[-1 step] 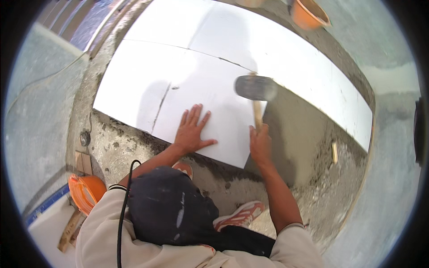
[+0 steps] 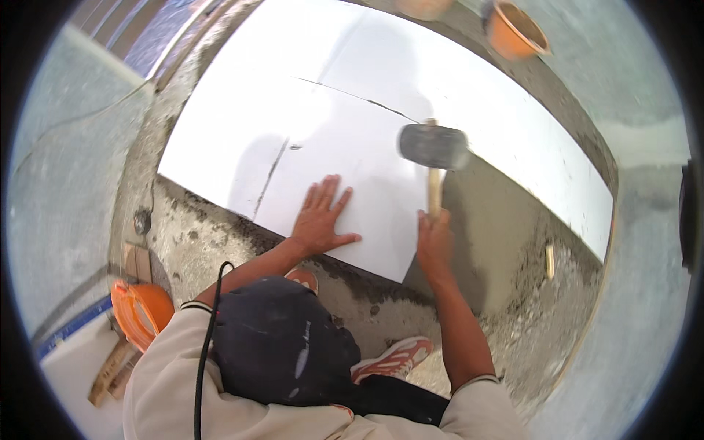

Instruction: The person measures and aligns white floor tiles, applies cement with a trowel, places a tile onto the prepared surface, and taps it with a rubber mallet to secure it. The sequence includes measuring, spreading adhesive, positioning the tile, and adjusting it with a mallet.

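Observation:
My right hand [image 2: 435,238] is wrapped round the wooden handle of a rubber mallet [image 2: 433,147]. Its dark head, blurred by motion, appears over the right edge of a large white floor tile [image 2: 367,235]; whether it touches cannot be made out. My left hand [image 2: 319,224] lies flat on the same tile near its front edge, fingers spread. Dark joints separate this tile from the white tiles to the left and behind [image 2: 506,103]. Wet grey mortar [image 2: 499,213] spreads along the tile's right side.
A small pale wooden piece [image 2: 550,262] lies on the rough floor at the right. One orange bucket [image 2: 517,31] stands at the far right, another orange bucket [image 2: 143,312] at the near left beside a blue-edged white panel [image 2: 73,367]. Grey walls rise on both sides.
The whole view has shifted slightly. The mallet is a little further right over the tile's edge; my left hand keeps its place on the tile.

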Available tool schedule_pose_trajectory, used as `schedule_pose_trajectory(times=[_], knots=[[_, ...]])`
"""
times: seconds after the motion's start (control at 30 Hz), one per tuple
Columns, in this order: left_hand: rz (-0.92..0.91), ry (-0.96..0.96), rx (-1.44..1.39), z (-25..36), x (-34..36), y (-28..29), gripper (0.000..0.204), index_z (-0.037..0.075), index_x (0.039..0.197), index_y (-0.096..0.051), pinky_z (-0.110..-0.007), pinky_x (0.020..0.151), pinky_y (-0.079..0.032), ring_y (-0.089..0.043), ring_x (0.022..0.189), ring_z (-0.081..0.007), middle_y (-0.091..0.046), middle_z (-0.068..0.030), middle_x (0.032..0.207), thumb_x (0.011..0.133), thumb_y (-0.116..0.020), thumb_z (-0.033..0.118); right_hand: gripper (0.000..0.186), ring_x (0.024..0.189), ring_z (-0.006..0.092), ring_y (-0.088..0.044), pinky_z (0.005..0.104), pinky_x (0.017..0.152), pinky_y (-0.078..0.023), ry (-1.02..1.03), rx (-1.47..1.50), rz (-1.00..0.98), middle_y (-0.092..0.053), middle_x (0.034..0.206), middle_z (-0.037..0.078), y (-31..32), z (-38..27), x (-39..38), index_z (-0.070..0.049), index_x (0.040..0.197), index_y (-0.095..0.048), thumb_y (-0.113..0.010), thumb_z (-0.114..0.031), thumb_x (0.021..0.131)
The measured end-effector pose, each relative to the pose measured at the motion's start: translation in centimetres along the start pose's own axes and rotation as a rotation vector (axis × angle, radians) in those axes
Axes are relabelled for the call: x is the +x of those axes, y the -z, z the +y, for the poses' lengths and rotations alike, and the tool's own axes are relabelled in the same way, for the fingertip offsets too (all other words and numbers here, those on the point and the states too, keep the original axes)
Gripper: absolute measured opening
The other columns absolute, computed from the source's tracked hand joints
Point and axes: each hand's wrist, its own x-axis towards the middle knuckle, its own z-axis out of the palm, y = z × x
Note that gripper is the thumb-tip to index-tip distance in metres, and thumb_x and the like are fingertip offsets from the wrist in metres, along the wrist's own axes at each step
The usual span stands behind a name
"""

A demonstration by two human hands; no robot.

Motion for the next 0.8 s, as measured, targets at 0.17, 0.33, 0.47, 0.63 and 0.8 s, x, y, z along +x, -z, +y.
schedule_pose_trajectory(times=[0.17,0.33,0.47,0.63,0.8], knots=[[-0.022,-0.288,-0.043,-0.1,2.7,-0.1,0.085,0.023,0.161,-0.037,-0.050,0.129,-0.013,-0.017,0.159,-0.0313,-0.021,-0.0153,0.171,0.094,-0.055,0.070,0.038,0.068,0.0376,-0.065,0.0454,0.065,-0.053,0.083,0.320,0.167,-0.061,0.074,0.022,0.3,-3.4,2.1,0.003,0.111,-0.049,-0.061,-0.033,0.105],[0.018,-0.295,-0.098,0.2,4.5,0.4,0.079,0.028,0.160,-0.040,-0.050,0.129,-0.015,-0.020,0.158,-0.0301,-0.024,-0.0124,0.170,0.094,-0.054,0.070,0.035,0.077,0.0457,-0.072,0.0499,0.065,-0.055,0.158,-0.228,-0.159,-0.070,0.083,0.027,-4.1,-0.5,5.9,0.004,0.108,-0.050,-0.057,-0.031,0.106],[-0.006,-0.270,-0.144,-0.3,3.3,-0.2,0.081,0.028,0.159,-0.040,-0.050,0.129,-0.014,-0.020,0.158,-0.0283,-0.023,-0.0109,0.171,0.093,-0.057,0.070,0.036,0.078,0.0469,-0.072,0.0513,0.066,-0.055,0.096,0.153,-0.012,-0.070,0.084,0.030,-3.2,-5.0,6.6,0.005,0.111,-0.050,-0.055,-0.030,0.107],[0.017,-0.272,-0.157,-0.2,4.5,0.3,0.079,0.028,0.158,-0.042,-0.049,0.130,-0.013,-0.020,0.158,-0.0271,-0.024,-0.0101,0.171,0.093,-0.059,0.068,0.036,0.085,0.0511,-0.069,0.0554,0.073,-0.053,0.115,-0.032,-0.189,-0.069,0.086,0.032,-4.5,-3.2,7.3,0.004,0.112,-0.051,-0.056,-0.031,0.106],[0.027,-0.247,-0.171,-0.6,3.5,-0.4,0.078,0.029,0.158,-0.042,-0.049,0.130,-0.013,-0.021,0.158,-0.0269,-0.025,-0.0095,0.171,0.093,-0.059,0.067,0.034,0.084,0.0532,-0.068,0.0571,0.072,-0.052,0.072,0.248,-0.016,-0.068,0.085,0.033,-3.5,-6.3,6.7,0.003,0.110,-0.052,-0.057,-0.031,0.106]])
